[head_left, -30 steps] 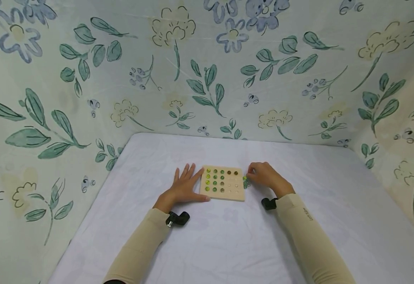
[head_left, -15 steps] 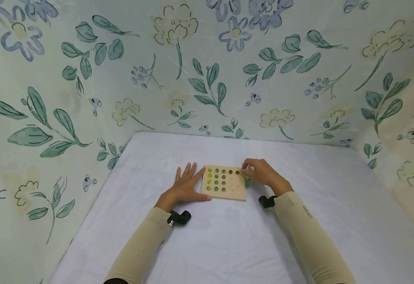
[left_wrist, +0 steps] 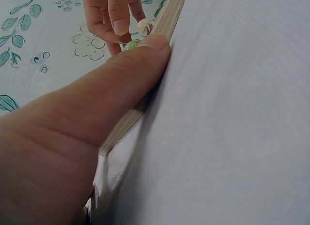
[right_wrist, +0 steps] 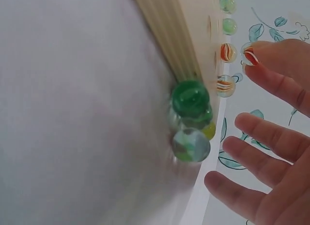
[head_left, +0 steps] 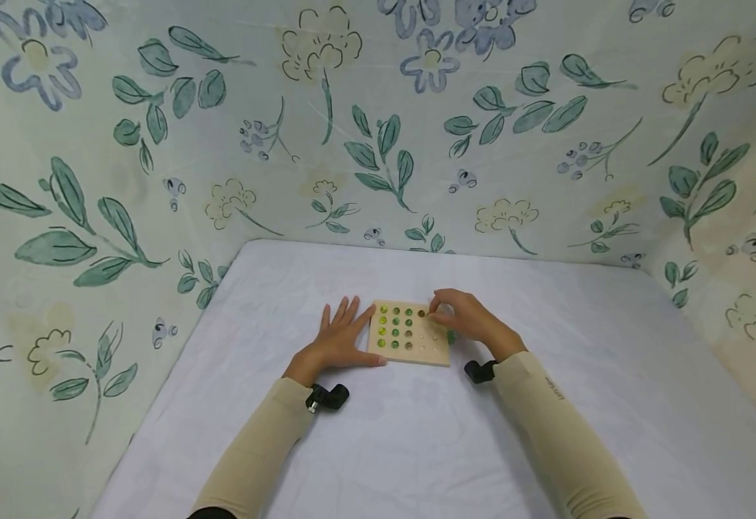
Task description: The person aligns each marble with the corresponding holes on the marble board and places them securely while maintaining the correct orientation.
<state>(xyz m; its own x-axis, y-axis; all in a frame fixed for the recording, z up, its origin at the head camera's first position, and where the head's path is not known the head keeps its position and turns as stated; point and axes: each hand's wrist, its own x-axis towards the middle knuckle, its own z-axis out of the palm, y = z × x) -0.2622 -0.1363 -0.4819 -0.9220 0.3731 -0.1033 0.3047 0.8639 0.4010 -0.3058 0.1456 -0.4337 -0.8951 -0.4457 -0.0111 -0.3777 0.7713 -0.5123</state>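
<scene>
Backdrop (head_left: 378, 94) of printed leaves and flowers fills the upper frame; your white-covered table (head_left: 390, 440) takes the centre and bottom. The wooden board (head_left: 434, 357) lies flat at mid-frame, three left columns filled with seated marbles (head_left: 396, 321), pale hollows (head_left: 434, 347) showing at its lower right. Your left hand (head_left: 335, 342) is at its left edge, fingers straight and spread, thumb touching the lower edge, gripping nothing. Your right hand (head_left: 465, 315) is over its upper right, thumb and forefinger closed in a pinch, the other fingers apart. Loose marbles (right_wrist: 190, 98) lie just beside the right edge. The orange-streaked marble (right_wrist: 250, 55) is pinched between your fingertips; whether it touches a hollow cannot be told.

Assessment: seating this marble appears to be your step in hand. Brace the board lightly, lower straight down, release only once it settles, and avoid nudging the orange-striped marbles (right_wrist: 226, 86) close by.
</scene>
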